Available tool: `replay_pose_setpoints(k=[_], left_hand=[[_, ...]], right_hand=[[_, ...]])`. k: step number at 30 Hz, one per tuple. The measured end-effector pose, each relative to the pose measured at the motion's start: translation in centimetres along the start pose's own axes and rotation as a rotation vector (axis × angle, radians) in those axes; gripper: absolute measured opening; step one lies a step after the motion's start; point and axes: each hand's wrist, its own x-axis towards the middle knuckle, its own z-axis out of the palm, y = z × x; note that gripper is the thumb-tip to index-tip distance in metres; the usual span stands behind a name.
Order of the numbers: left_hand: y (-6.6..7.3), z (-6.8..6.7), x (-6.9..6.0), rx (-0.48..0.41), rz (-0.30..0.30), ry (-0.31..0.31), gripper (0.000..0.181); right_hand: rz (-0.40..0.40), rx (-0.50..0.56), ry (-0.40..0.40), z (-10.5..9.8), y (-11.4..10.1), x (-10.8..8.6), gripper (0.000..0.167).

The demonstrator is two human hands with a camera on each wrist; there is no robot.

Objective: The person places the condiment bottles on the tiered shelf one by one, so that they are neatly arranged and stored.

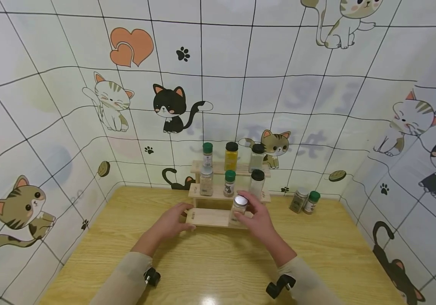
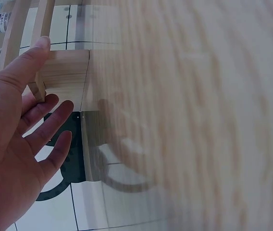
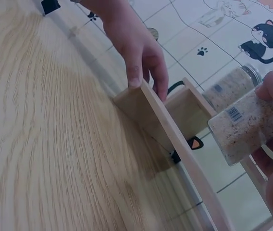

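Observation:
A stepped wooden spice rack (image 1: 211,217) stands on the table. At its lowest step, my left hand (image 1: 169,221) holds the left end, thumb at the front edge and the other fingers loosely bent around the end, as the left wrist view shows. My right hand (image 1: 259,218) grips a clear spice jar (image 1: 237,210) with a silver lid over the right part of that step. Pale, coarse grains fill this jar (image 3: 244,126) in the right wrist view, where its base appears above the shelf board (image 3: 172,132). Whether it touches the board I cannot tell.
The middle step carries a pale-lidded jar (image 1: 206,182), a green-lidded jar (image 1: 229,186) and a black-lidded jar (image 1: 257,181). Three more jars, including a yellow one (image 1: 231,159), stand on top. Two jars (image 1: 299,201) sit right of the rack, near the cat-patterned wall covering (image 1: 225,97).

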Motion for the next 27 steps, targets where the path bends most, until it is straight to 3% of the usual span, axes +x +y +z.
replay_pose_setpoints(k=[4,13,27], left_hand=[[0.0,0.0,0.0,0.008,0.002,0.006,0.073],[-0.1,0.0,0.0,0.004,0.013,0.002,0.072],[-0.3,0.0,0.1,-0.017,0.026,0.008,0.071]], right_hand=[[0.028,0.021,-0.048,1.4,-0.4,0.6,0.065],[-0.018,0.036,-0.106,4.1,-0.3,1.8,0.065],[0.052,0.075,-0.169,7.3,-0.6,3.2,0.067]])
